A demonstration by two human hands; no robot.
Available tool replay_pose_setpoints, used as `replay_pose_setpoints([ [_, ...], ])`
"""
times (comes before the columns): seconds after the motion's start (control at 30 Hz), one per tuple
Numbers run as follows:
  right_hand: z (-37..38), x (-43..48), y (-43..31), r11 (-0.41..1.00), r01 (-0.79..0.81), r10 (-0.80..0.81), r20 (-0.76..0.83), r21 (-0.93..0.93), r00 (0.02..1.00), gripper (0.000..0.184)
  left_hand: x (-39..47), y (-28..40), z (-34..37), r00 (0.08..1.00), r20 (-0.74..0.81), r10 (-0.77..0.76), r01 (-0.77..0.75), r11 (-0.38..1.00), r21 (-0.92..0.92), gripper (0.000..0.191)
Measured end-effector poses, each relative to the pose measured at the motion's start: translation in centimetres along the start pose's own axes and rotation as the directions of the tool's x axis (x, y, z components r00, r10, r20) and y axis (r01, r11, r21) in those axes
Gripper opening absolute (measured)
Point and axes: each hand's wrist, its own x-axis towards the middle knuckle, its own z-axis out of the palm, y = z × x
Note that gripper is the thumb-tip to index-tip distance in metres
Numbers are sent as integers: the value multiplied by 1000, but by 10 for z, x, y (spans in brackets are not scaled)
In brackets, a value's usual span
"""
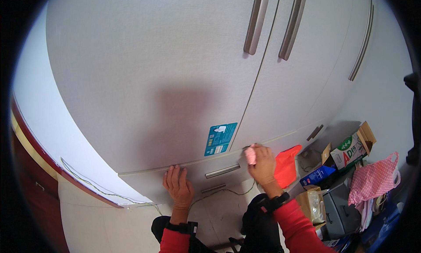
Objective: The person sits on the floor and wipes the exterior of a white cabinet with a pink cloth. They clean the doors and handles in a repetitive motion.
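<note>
In my right hand (pixel 265 166) is a folded pink cloth (pixel 251 155), pressed against the upper part of a pale drawer front (pixel 194 173) at the base of a wardrobe. My left hand (pixel 179 184) rests on the left part of that drawer front, fingertips near its top edge, holding nothing. Between the two hands sits the drawer's metal bar handle (pixel 222 171). Above it, a teal sticker (pixel 220 139) with writing is stuck low on the left wardrobe door (pixel 131 88). Part of the cloth is hidden by my right fingers.
Right of my right hand is a bright orange-red bag (pixel 286 167). Beyond it stand open cardboard boxes (pixel 350 151), a dark grey drawer unit (pixel 342 210) and a pink dotted bag (pixel 373 180). A thin green-yellow cable (pixel 236 193) runs along the tiled floor (pixel 210 217).
</note>
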Motion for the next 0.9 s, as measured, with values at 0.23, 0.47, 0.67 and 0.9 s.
replay_pose_setpoints([
  [0.23,8,-2,2,989,74,-65,-76,130,995,54,0,4,5,1000,-10,-22,22,1000,-5,37],
  [0.47,5,-9,-56,960,214,-228,63,181,972,62,0,3,5,1000,-6,0,0,1000,-20,38],
  [0.67,5,-4,-16,971,160,-167,25,178,986,61,-2,1,6,1000,7,18,-18,1000,3,37],
  [0.9,-6,7,64,962,-194,221,-126,194,967,51,-2,-1,10,999,-20,25,-24,999,39,33],
])
